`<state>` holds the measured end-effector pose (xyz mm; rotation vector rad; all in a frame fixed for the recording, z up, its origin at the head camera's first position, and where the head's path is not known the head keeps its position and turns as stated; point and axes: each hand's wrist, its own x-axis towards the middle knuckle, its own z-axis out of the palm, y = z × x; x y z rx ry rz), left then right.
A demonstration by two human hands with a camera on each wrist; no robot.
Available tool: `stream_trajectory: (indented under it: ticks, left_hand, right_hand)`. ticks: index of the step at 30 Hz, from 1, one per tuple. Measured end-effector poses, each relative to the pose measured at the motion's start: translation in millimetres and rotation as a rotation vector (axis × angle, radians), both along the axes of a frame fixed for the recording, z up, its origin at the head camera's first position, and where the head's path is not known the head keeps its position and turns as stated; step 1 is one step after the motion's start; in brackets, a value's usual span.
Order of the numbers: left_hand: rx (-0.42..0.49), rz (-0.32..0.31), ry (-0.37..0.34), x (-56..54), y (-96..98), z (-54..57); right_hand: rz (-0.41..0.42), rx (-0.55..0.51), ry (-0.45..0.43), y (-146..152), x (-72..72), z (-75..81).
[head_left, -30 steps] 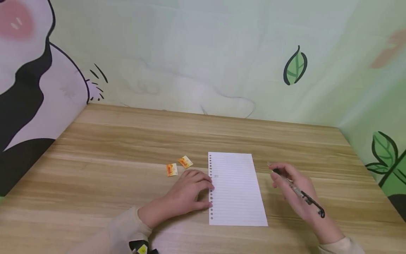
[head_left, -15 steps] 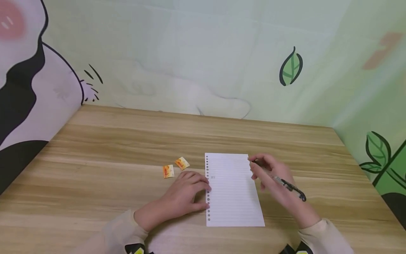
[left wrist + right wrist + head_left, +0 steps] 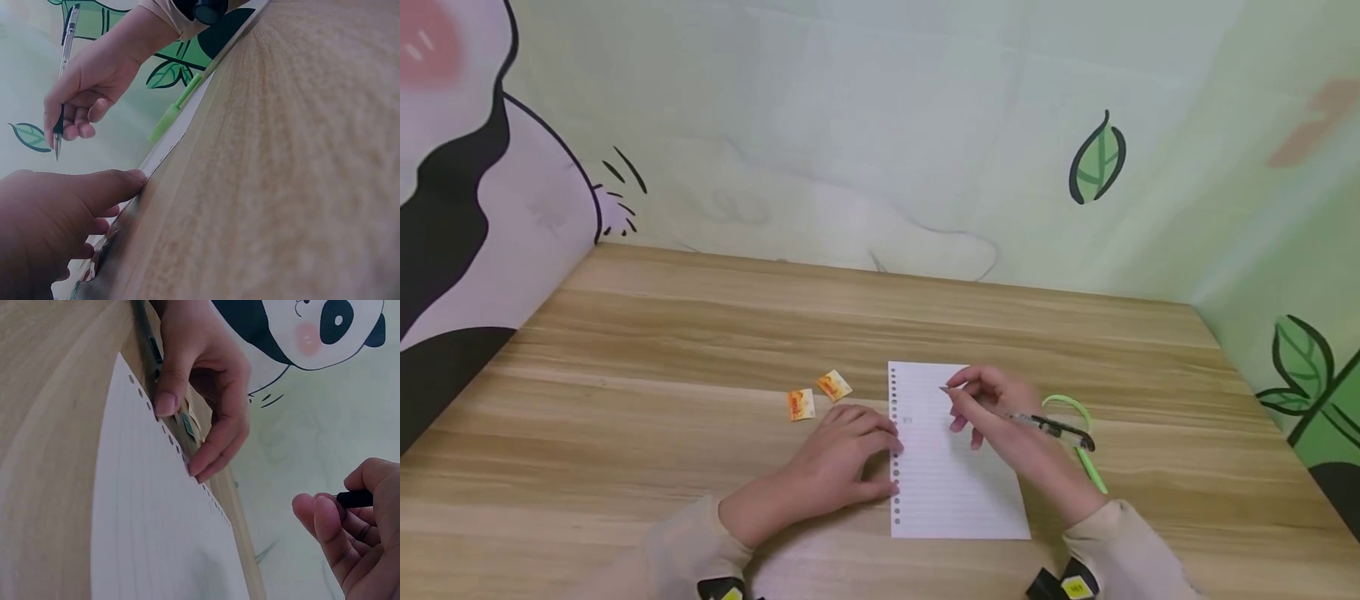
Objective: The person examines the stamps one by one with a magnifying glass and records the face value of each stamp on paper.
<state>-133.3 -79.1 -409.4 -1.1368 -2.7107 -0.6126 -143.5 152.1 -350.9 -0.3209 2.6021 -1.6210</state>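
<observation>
A sheet of lined paper [image 3: 955,483] with punched holes down its left edge lies on the wooden table. My left hand [image 3: 831,458] rests at that edge, thumb and fingertips touching it by the holes. Between thumb and fingers my right hand [image 3: 1000,412] pinches a clear pen [image 3: 1056,428] with a black grip and clip, over the sheet's upper right part. In the left wrist view the pen [image 3: 67,47] points down, its tip raised off the paper. A small faint grey mark [image 3: 907,421] shows near the holes.
Two small orange and white packets [image 3: 801,405] lie beyond my left hand. A bright green curved thing [image 3: 1086,458], partly hidden by my right wrist, lies right of the paper. A wall sheet [image 3: 820,125] printed with a panda and leaves borders the table.
My right hand has moved left with the pen, from right of the paper to over it. The green curved thing has come into view behind it. My left hand stays at the paper's edge.
</observation>
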Motion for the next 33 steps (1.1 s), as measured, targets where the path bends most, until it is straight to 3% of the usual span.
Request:
stream_trajectory:
  ticks: [8, 21, 25, 33]
  left_hand:
    - [-0.006, -0.009, 0.008, 0.5, 0.7, -0.1]
    - [-0.007, -0.004, 0.004, 0.8, -0.2, -0.7]
    - [-0.003, -0.005, 0.017, 0.7, 0.2, -0.6]
    - [0.006, -0.003, 0.013, 0.3, 0.5, -0.8]
  right_hand:
    - [0.028, -0.033, -0.119, -9.2, -4.2, -14.1]
    - [0.033, -0.143, -0.143, -8.9, -14.6, -46.5]
    - [-0.001, -0.089, -0.12, -9.6, -16.3, -53.9]
    - [-0.05, -0.006, 0.004, -13.1, -17.8, -65.0]
